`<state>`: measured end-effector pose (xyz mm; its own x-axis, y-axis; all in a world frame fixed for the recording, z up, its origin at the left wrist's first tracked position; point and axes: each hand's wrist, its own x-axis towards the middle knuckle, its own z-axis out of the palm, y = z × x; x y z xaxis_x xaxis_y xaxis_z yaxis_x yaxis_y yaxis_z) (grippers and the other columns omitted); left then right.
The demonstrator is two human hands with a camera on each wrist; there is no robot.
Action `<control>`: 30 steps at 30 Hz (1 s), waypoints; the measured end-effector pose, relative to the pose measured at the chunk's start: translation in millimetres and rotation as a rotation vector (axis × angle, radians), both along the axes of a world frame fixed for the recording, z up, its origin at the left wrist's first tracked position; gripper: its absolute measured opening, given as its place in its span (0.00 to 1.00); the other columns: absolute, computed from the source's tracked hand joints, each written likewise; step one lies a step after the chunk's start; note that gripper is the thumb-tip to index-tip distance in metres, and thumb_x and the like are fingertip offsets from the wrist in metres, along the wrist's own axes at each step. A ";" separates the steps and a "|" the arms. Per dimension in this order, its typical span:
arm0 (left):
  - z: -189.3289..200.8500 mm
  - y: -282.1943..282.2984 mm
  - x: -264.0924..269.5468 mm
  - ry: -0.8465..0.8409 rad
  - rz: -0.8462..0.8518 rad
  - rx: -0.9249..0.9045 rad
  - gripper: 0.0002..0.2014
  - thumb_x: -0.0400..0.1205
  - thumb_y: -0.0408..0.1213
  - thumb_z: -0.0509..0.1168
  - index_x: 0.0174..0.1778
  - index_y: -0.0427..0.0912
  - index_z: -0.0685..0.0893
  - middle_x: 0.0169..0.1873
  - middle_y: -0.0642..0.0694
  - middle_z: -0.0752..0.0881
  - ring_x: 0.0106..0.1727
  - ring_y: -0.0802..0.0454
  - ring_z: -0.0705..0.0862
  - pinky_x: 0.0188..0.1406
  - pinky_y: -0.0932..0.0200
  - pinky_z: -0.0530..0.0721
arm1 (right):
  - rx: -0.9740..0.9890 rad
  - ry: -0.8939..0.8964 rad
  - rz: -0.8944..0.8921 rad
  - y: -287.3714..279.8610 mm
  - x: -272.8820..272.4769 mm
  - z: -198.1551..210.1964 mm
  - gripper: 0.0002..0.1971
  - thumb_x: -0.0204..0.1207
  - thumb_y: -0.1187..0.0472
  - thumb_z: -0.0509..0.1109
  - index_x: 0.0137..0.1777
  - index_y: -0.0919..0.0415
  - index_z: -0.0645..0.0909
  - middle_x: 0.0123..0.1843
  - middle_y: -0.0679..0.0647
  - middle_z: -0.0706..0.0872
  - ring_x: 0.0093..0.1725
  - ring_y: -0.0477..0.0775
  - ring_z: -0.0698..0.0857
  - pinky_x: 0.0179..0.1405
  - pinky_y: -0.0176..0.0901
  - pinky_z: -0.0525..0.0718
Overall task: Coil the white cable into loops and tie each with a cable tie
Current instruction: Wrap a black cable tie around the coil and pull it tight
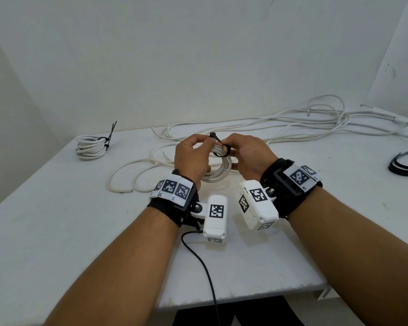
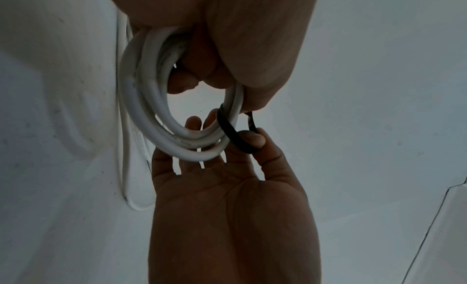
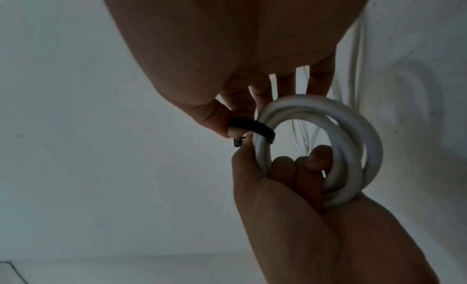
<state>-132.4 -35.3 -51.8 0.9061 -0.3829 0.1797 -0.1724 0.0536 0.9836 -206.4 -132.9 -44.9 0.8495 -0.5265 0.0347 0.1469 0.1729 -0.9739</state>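
A small coil of white cable (image 1: 218,171) (image 2: 141,112) (image 3: 353,128) is held above the middle of the white table (image 1: 57,208). My left hand (image 1: 196,149) (image 2: 227,68) (image 3: 290,188) grips it with fingers curled through the loops. A black cable tie (image 1: 218,140) (image 2: 232,132) (image 3: 252,126) wraps round the coil's top strands. Its head sticks up by my left thumb. My right hand (image 1: 236,148) (image 2: 227,198) (image 3: 227,58) pinches the tie's loop between thumb and forefinger, its other fingers spread behind the coil.
A finished coil (image 1: 90,147) bound with black ties lies at the far left. Long loose white cables (image 1: 292,123) sprawl along the back, with more slack (image 1: 137,175) left of my hands. Spare black ties (image 1: 403,164) lie at the right edge. A black wire (image 1: 205,267) hangs off the front.
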 end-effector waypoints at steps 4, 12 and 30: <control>-1.3 -0.4 -1.2 0.006 -0.009 -0.003 0.07 0.77 0.36 0.69 0.33 0.47 0.86 0.29 0.51 0.84 0.22 0.52 0.72 0.22 0.60 0.76 | 0.027 -0.001 -0.013 0.0 -0.2 0.9 0.15 0.78 0.67 0.64 0.29 0.60 0.79 0.26 0.50 0.82 0.36 0.51 0.82 0.41 0.48 0.77; 0.8 -0.4 0.3 -0.324 0.001 0.067 0.03 0.76 0.38 0.72 0.38 0.46 0.91 0.33 0.54 0.90 0.35 0.57 0.86 0.33 0.66 0.80 | 0.154 -0.022 -0.025 0.0 -1.6 2.9 0.12 0.78 0.64 0.62 0.32 0.60 0.76 0.28 0.50 0.81 0.31 0.50 0.84 0.41 0.47 0.80; 1.8 -0.6 1.6 -0.320 0.009 0.044 0.06 0.75 0.35 0.72 0.32 0.47 0.88 0.26 0.56 0.86 0.28 0.60 0.82 0.31 0.64 0.78 | 0.028 -0.007 -0.026 0.3 -2.6 2.4 0.19 0.77 0.61 0.66 0.23 0.56 0.74 0.33 0.51 0.80 0.38 0.46 0.86 0.46 0.48 0.80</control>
